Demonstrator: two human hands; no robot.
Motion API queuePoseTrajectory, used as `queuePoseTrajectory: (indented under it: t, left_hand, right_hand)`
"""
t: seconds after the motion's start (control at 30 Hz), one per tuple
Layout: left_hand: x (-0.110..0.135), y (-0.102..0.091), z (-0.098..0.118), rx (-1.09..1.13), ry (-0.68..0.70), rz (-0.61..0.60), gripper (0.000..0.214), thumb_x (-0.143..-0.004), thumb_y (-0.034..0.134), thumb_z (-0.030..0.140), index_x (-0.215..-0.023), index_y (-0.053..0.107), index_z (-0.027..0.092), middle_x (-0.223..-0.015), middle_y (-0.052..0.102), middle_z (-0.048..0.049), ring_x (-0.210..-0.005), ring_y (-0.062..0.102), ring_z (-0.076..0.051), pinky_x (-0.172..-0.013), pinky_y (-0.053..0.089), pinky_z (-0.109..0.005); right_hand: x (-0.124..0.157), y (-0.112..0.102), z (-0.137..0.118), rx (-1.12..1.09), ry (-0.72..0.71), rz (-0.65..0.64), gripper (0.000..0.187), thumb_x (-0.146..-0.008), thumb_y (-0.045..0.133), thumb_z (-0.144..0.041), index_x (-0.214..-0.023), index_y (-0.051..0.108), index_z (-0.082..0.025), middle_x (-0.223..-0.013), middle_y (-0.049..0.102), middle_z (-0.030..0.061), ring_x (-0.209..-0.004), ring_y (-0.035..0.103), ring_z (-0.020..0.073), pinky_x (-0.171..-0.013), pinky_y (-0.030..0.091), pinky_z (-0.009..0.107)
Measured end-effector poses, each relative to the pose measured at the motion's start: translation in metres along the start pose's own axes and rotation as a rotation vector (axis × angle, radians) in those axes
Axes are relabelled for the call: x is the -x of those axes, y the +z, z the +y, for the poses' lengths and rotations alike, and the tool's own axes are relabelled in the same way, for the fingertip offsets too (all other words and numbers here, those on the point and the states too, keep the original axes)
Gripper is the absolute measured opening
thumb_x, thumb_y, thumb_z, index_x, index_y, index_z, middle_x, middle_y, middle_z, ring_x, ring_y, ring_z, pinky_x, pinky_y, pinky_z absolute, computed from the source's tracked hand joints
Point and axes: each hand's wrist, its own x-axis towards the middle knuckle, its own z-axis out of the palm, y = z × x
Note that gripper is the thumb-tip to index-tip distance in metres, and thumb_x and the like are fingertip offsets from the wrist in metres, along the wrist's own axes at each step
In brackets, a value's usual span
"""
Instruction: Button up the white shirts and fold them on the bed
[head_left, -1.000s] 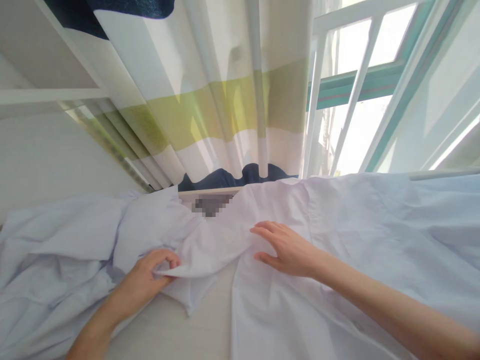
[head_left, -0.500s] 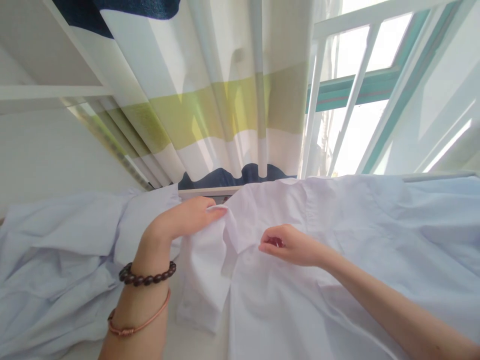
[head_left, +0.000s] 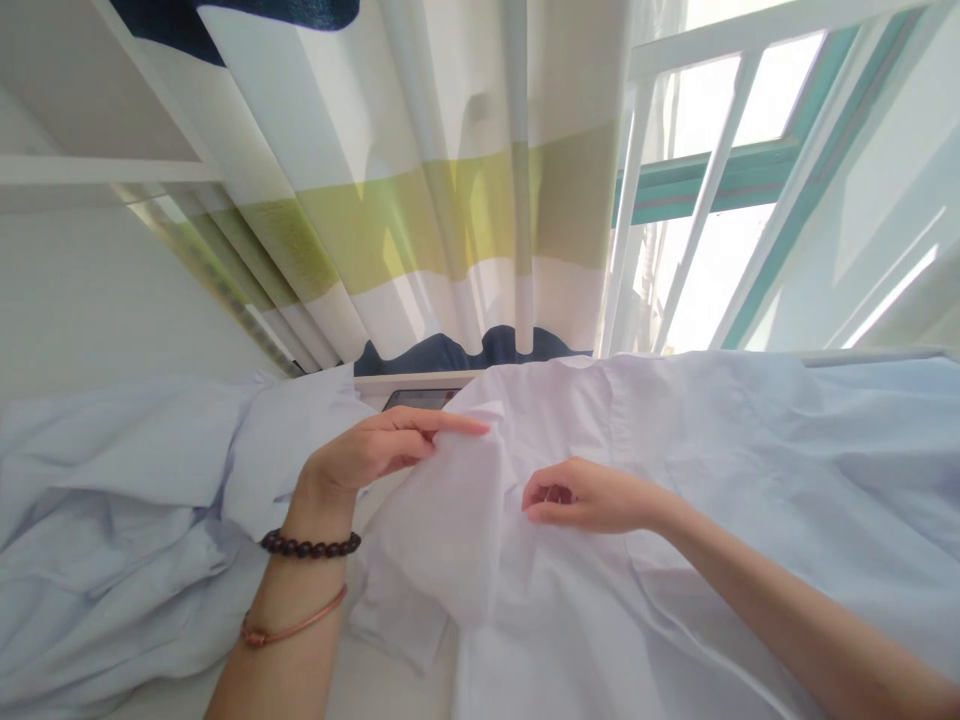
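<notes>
A white buttoned garment [head_left: 570, 620], a shirt or a coat, lies spread in front of me in soft folds. My left hand [head_left: 397, 440] grips a lifted flap of it near the far edge, index finger stretched along the fold and thumb lower down. Dark beads and a copper-coloured bangle circle that wrist. Just right of the flap, my right hand [head_left: 585, 495] is curled over the garment, thumb close to the bent fingers. Whatever may be between those fingers is too small to make out.
More crumpled white cloth [head_left: 112, 540] lies at the left. A dark flat device [head_left: 420, 398] shows partly behind my left hand. Beyond hang a striped curtain [head_left: 420, 230] and white window bars [head_left: 705, 200]. A white shelf [head_left: 105, 170] juts out at upper left.
My left hand has moved right and drawn the flap over with it, its index finger now straighter. More of the dark device shows. My right hand has barely moved.
</notes>
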Motion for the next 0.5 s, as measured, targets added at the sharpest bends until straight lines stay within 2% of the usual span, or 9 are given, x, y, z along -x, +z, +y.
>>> queuePoseTrajectory:
  t: [0.13, 0.23, 0.3, 0.4, 0.47, 0.5]
  left_hand:
    - [-0.008, 0.008, 0.004, -0.049, 0.066, 0.055, 0.054, -0.078, 0.058, 0.017, -0.132, 0.063, 0.023, -0.102, 0.071, -0.0042, -0.075, 0.061, -0.015, -0.065, 0.049, -0.023]
    - [-0.02, 0.015, 0.003, -0.054, 0.131, 0.205, 0.051, -0.08, 0.062, 0.02, -0.131, 0.063, 0.021, -0.122, 0.067, -0.0079, -0.098, 0.065, -0.022, -0.08, 0.054, -0.03]
    - [-0.027, 0.019, 0.001, -0.078, 0.166, 0.325, 0.046, -0.079, 0.064, 0.021, -0.125, 0.066, 0.02, -0.128, 0.065, -0.0091, -0.108, 0.063, -0.025, -0.087, 0.054, -0.033]
    - [-0.033, 0.022, -0.001, -0.115, 0.172, 0.431, 0.042, -0.079, 0.065, 0.021, -0.12, 0.067, 0.02, -0.126, 0.066, -0.0088, -0.108, 0.064, -0.025, -0.088, 0.054, -0.034]
    - [-0.033, 0.024, -0.003, -0.104, 0.144, 0.427, 0.05, -0.081, 0.062, 0.02, -0.13, 0.06, 0.022, -0.121, 0.068, -0.0084, -0.101, 0.066, -0.022, -0.083, 0.056, -0.032]
    - [-0.032, 0.024, -0.004, -0.087, 0.121, 0.394, 0.058, -0.082, 0.06, 0.02, -0.139, 0.051, 0.024, -0.119, 0.068, -0.0081, -0.096, 0.067, -0.02, -0.08, 0.056, -0.032]
  right_hand:
    - [0.001, 0.001, 0.001, -0.111, -0.008, -0.073, 0.03, -0.087, 0.062, -0.039, -0.11, 0.069, -0.022, -0.099, 0.072, 0.0035, -0.086, 0.064, 0.0182, -0.073, 0.049, 0.028]
    - [0.0, 0.006, 0.002, -0.272, -0.086, -0.136, 0.044, -0.081, 0.07, -0.044, -0.12, 0.065, -0.024, -0.111, 0.07, 0.0037, -0.1, 0.064, 0.0212, -0.084, 0.051, 0.031]
    - [-0.002, 0.011, 0.001, -0.385, -0.157, -0.168, 0.046, -0.081, 0.071, -0.045, -0.12, 0.065, -0.023, -0.116, 0.069, 0.004, -0.106, 0.064, 0.0229, -0.091, 0.05, 0.034]
    - [-0.005, 0.018, -0.002, -0.563, -0.145, -0.079, 0.036, -0.088, 0.063, -0.048, -0.108, 0.069, -0.018, -0.109, 0.071, 0.0061, -0.103, 0.065, 0.0234, -0.093, 0.05, 0.037]
    - [-0.007, 0.02, -0.004, -0.761, -0.091, 0.027, 0.034, -0.092, 0.057, -0.047, -0.1, 0.069, -0.017, -0.101, 0.073, 0.0068, -0.097, 0.067, 0.0222, -0.091, 0.051, 0.037]
    - [-0.008, 0.019, -0.004, -0.881, -0.074, 0.073, 0.032, -0.092, 0.057, -0.046, -0.099, 0.068, -0.017, -0.1, 0.073, 0.0069, -0.095, 0.067, 0.0216, -0.09, 0.052, 0.036]
